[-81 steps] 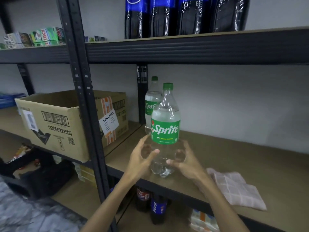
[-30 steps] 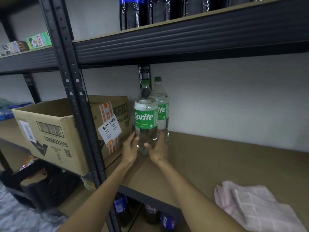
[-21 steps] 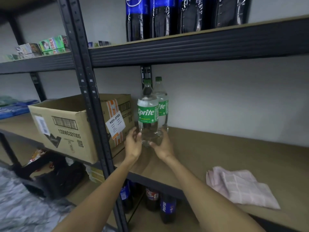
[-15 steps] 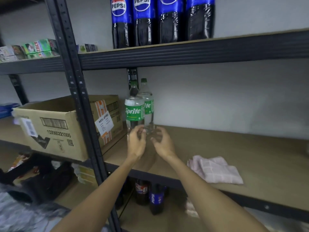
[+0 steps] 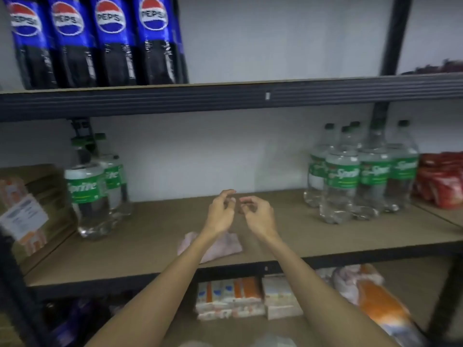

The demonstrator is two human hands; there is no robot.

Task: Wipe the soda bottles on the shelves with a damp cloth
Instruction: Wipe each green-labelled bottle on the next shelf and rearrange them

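Grip loose, empty on left hand (image 5: pixel 221 214) and right hand (image 5: pixel 259 217). Pink cloth (image 5: pixel 226 246) half hidden behind left forearm (image 5: pixel 175 279). Upper-left Pepsi bottles (image 5: pixel 112 41): tops cut off.

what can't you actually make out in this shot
Head view only:
cloth: partly behind the left forearm; dampness cannot be judged.
Pepsi bottles: caps cut off by the top edge.
right Sprite cluster: blur and overlap hide the exact count.
cardboard box: cut by the left edge, label blurred.
packs on the lower shelf: blurred, print unreadable.
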